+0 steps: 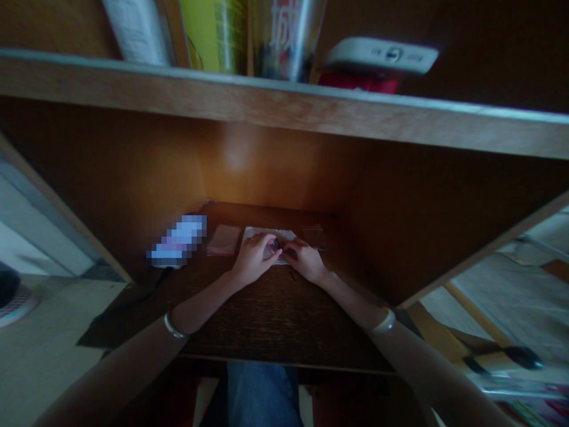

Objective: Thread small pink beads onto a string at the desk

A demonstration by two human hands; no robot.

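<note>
My left hand [256, 259] curls its thumb and fingers around a small round, see-through object [272, 246], too small and dim to name. Close beside it, my right hand [306, 259] has its fingertips pinched together near the object's right side. Whatever they pinch, if anything, is hidden. Both hands are over a white sheet of paper [252, 231] on the dark wooden desktop [267, 314]. A flat, clear plastic packet [223, 240] lies left of the paper. Another small clear packet [313, 235] lies to the right, by my right hand.
A lit screen [178, 240], blurred out, stands at the left with a cable by it. Overhead, a shelf [284, 110] carries a yellow container [213, 35], a clear cup [287, 41] and a white device [384, 54]. Wooden side walls enclose the desk.
</note>
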